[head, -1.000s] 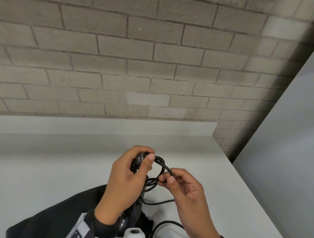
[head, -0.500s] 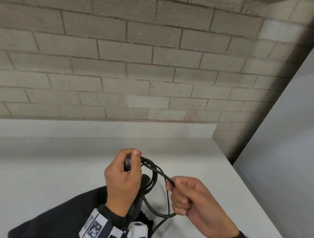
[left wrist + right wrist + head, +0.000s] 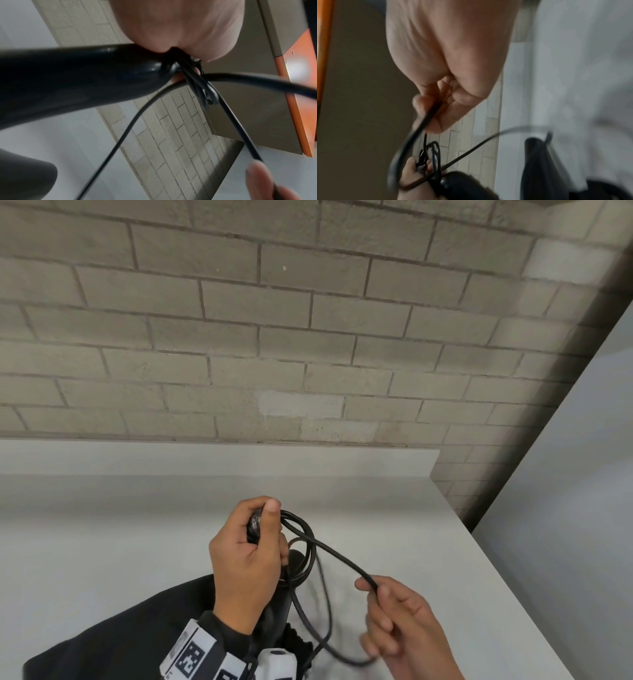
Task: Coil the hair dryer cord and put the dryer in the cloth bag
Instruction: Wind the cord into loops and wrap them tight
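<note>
My left hand (image 3: 263,529) grips the end of the black hair dryer's handle (image 3: 277,611) and pins several small loops of the black cord (image 3: 303,542) against it with the thumb. The dryer's body is hidden below my wrist. My right hand (image 3: 373,587) pinches the cord further along, to the right of the loops, and a taut stretch runs between the two hands. A slack loop hangs below onto the table. The left wrist view shows the handle (image 3: 68,81) and the bunched loops (image 3: 204,89). The black cloth bag (image 3: 102,645) lies under my left forearm.
The white table (image 3: 102,525) backs onto a grey brick wall (image 3: 274,337). Its right edge runs diagonally past my right hand, with a grey panel (image 3: 565,508) beyond it. An orange-edged panel (image 3: 295,94) shows in the left wrist view.
My right hand has left the loops at my left hand and slid right and toward me along the cord, drawing a length taut. My left hand keeps its hold.
</note>
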The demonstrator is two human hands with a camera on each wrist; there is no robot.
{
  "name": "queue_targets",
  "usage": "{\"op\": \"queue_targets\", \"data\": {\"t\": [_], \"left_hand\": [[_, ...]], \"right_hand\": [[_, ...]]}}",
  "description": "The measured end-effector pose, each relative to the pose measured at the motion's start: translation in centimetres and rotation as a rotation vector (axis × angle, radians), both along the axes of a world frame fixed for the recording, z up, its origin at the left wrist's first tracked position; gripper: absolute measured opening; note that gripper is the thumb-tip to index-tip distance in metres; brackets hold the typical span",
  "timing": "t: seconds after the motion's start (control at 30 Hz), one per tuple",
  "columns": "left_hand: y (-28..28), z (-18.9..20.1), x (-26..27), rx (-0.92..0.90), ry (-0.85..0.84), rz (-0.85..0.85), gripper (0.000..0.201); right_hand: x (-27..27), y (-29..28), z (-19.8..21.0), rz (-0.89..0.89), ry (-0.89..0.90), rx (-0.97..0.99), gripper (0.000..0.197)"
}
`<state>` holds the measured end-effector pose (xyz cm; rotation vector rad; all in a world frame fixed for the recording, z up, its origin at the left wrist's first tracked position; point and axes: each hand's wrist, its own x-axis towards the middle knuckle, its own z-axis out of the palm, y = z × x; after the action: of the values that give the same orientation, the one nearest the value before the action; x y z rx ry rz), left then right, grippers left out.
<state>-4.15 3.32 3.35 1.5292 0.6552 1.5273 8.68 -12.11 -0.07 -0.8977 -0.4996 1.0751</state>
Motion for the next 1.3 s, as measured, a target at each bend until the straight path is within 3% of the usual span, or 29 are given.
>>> {"op": "queue_targets", "data": {"t": [0.13, 0.23, 0.27, 0.3, 0.37, 0.47, 0.53, 0.6, 0.67, 0.73, 0.77, 0.87, 1.07, 1.23, 1.3], "left_hand": [[0.9, 0.1, -0.5, -0.051, -0.005, 0.058, 0.031], [1.1, 0.0, -0.7, -0.034, 0.015, 0.069, 0.031], [0.8, 0.1, -0.6, -0.025, 0.019, 0.063, 0.028], [0.4, 0.1, -0.4, -0.023, 0.018, 0.058, 0.025], [-0.3, 0.1, 0.2, -0.025, 0.011, 0.056, 0.021], [-0.8, -0.1, 0.8, -0.011, 0.015, 0.060, 0.023], [-0.9, -0.2, 0.8, 0.003, 0.023, 0.062, 0.024], [-0.8, -0.3, 0.9, 0.012, 0.026, 0.069, 0.024], [-0.8, -0.4, 0.9, 0.017, 0.027, 0.077, 0.024], [-0.8, -0.4, 1.0, 0.021, 0.030, 0.084, 0.025], [-0.9, -0.4, 1.1, 0.024, 0.035, 0.086, 0.025], [-1.1, -0.4, 1.1, 0.020, 0.041, 0.079, 0.028], [-0.3, -0.2, 0.6, 0.015, 0.044, 0.121, 0.025], [-0.6, -0.3, 1.0, 0.001, 0.037, 0.104, 0.026], [-0.5, -0.3, 1.0, 0.012, 0.038, 0.093, 0.024]], "right_hand": [[3.2, -2.0, 0.6, 0.023, -0.329, -0.244, 0.036], [5.0, -3.4, 0.6, -0.064, -0.528, -0.296, 0.062], [5.3, -3.6, 0.5, -0.125, -0.581, -0.321, 0.061], [5.4, -3.6, 0.2, -0.206, -0.616, -0.351, 0.049], [5.2, -2.9, -0.7, -0.318, -0.624, -0.353, 0.007], [3.7, -1.8, -2.5, -0.444, -0.705, -0.428, 0.036], [1.7, -1.1, -2.3, -0.494, -0.896, -0.451, 0.056], [-0.4, -0.6, -1.4, -0.637, -1.108, -0.312, 0.061], [-3.0, 0.2, 0.4, -0.667, -1.174, -0.161, 0.048], [-5.4, 1.2, 2.0, -0.494, -1.124, -0.153, 0.016], [-6.1, 1.7, 2.4, -0.344, -1.080, -0.211, 0.012], [-7.0, 3.2, 2.3, -0.009, -0.962, -0.314, 0.027], [-7.0, 4.3, 1.6, 0.153, -0.455, -0.291, 0.033], [-5.6, 3.6, 1.9, 0.271, -0.076, -0.062, 0.030], [-4.3, 2.8, 2.4, 0.246, -0.019, 0.004, 0.038]]}}
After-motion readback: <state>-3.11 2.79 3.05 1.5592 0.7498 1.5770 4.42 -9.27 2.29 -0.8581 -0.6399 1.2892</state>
